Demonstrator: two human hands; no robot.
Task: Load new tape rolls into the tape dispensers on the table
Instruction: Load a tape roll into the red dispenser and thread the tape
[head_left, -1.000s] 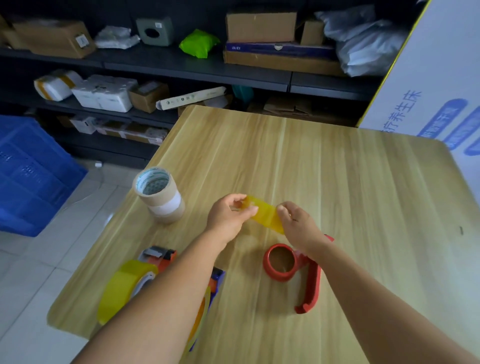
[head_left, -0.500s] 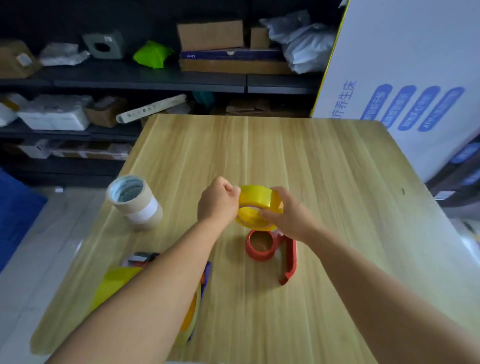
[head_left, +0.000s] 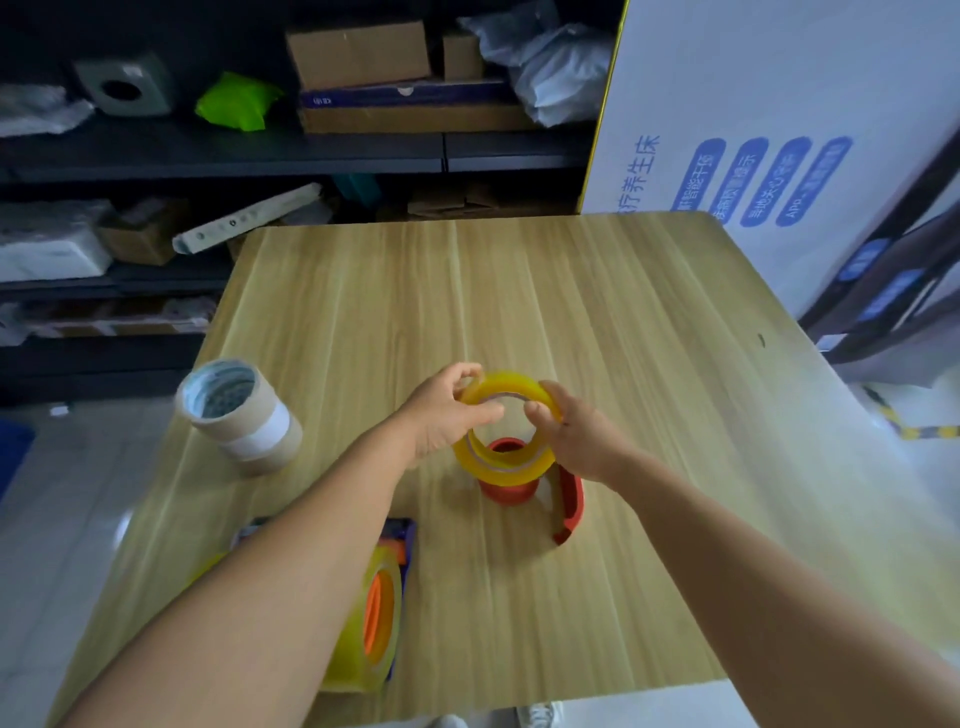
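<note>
Both hands hold a yellow tape roll (head_left: 506, 466) flat, its hole facing up, just above the round hub of a red tape dispenser (head_left: 524, 491) lying on the wooden table (head_left: 571, 322). My left hand (head_left: 449, 410) pinches the roll's left rim. The right rim is gripped by my right hand (head_left: 569, 434). The dispenser's red handle (head_left: 570, 506) curves toward me on the right. Near the front left lies a second dispenser with a yellow roll on an orange hub (head_left: 376, 621), partly hidden by my left forearm.
A stack of brown and white tape rolls (head_left: 240, 415) stands on the table's left side. Dark shelves with cardboard boxes (head_left: 358, 54) run behind the table. A large white printed box (head_left: 779, 130) leans at the right.
The yellow roll has turned from edge-on to flat and dropped closer to the red dispenser's hub, both hands still on it. The head view has shifted right.
</note>
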